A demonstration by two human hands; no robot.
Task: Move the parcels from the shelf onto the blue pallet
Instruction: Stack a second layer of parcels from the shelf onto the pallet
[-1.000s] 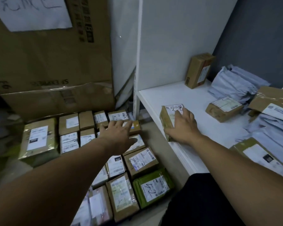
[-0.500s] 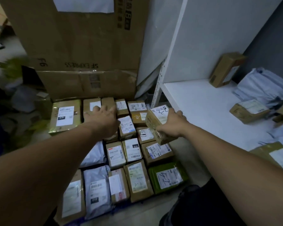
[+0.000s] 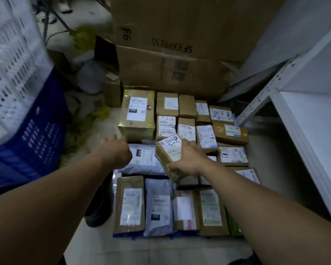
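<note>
The right hand (image 3: 189,159) grips a small brown box (image 3: 169,150), tilted, just above the other boxes (image 3: 205,135) on the pallet (image 3: 161,235). Its long side points away, toward the back row. The left hand (image 3: 117,152) is just beside it, loose, holding nothing.

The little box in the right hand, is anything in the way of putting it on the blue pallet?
Nothing hangs in the air under the little box held by the right hand. But the blue pallet is already packed: a grey mailer bag and brown parcels lie right below, so it would likely land on top.
</note>
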